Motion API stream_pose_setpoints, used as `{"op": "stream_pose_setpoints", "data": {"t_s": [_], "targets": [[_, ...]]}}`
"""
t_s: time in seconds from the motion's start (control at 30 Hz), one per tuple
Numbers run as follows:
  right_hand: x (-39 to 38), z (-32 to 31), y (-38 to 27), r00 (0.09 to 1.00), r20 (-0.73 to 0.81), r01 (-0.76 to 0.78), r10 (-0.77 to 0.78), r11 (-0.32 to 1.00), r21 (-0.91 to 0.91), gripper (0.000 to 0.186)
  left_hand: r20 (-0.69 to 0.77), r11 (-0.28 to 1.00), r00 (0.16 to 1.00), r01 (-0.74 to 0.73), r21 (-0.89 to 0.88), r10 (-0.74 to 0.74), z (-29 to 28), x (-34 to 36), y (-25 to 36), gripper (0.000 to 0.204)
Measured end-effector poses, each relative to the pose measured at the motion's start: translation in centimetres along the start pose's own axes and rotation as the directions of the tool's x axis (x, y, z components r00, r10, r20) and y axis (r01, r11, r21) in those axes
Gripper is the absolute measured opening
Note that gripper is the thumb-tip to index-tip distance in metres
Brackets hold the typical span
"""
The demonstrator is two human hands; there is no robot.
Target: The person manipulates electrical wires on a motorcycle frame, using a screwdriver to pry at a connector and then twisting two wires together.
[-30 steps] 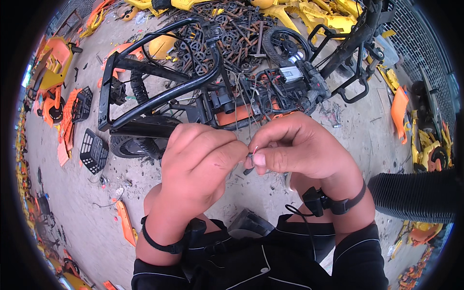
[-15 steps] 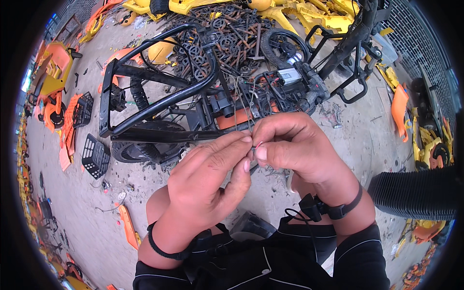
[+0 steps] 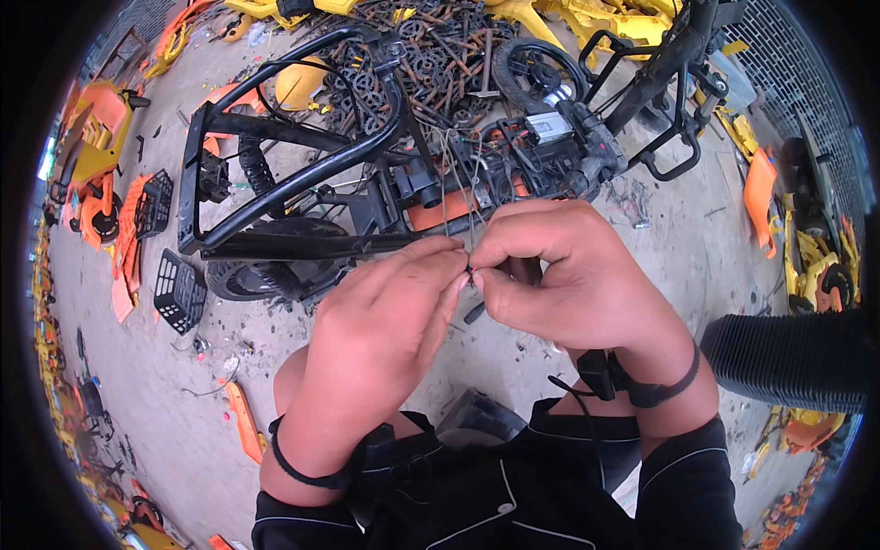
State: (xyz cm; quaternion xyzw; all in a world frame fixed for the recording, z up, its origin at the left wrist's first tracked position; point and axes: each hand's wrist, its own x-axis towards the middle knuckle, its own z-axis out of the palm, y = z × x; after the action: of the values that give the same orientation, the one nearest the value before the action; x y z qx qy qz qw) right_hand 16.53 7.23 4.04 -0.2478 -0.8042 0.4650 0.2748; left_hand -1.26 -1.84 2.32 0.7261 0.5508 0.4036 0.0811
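Thin wires (image 3: 448, 188) run from the opened middle of a black bike frame (image 3: 302, 197) down to my fingertips. My left hand (image 3: 380, 316) pinches the wires between thumb and forefinger. Close against it, my right hand (image 3: 587, 275) pinches at the same spot, its thumb and forefinger nearly touching the left fingertips. The exact wire ends are hidden by the fingers. A small dark piece (image 3: 474, 313) shows just below the fingertips; whether it hangs from the wires I cannot tell. Beyond the hands, the frame lies on its side with an orange panel (image 3: 438, 216) and a silver box (image 3: 548, 127).
Heaped rusty cranks and chainrings (image 3: 440, 73) lie behind the frame, near a small wheel (image 3: 541, 73). Black baskets (image 3: 180, 291) and orange panels (image 3: 244, 426) are on the floor at left. A ribbed black tube (image 3: 784, 362) juts in at right.
My fingertips have drawn closer together and turned slightly, the right hand shifting a little up. The red bit between them no longer shows, and a dark piece appears below.
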Motion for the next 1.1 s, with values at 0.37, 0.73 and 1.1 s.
{"op": "stream_pose_setpoints", "data": {"t_s": [0.37,0.73,1.1], "targets": [[-0.4,0.6,0.1,0.996,-0.063,0.063,-0.068,0.994,-0.085,0.007,-0.087,1.0,0.996,-0.002,0.0,0.002,0.9,-0.3,0.4,0.022],[-0.5,0.8,-0.2,0.986,-0.086,0.133,-0.144,0.983,-0.126,0.008,-0.102,0.998,0.994,0.033,-0.048,-0.037,0.9,-0.2,1.0,0.02],[-0.7,-0.3,-0.7,0.997,-0.062,0.056,-0.054,0.998,0.026,0.006,-0.122,0.995,0.993,-0.01,-0.104,-0.003,0.3,0.3,0.6,0.02]]}}
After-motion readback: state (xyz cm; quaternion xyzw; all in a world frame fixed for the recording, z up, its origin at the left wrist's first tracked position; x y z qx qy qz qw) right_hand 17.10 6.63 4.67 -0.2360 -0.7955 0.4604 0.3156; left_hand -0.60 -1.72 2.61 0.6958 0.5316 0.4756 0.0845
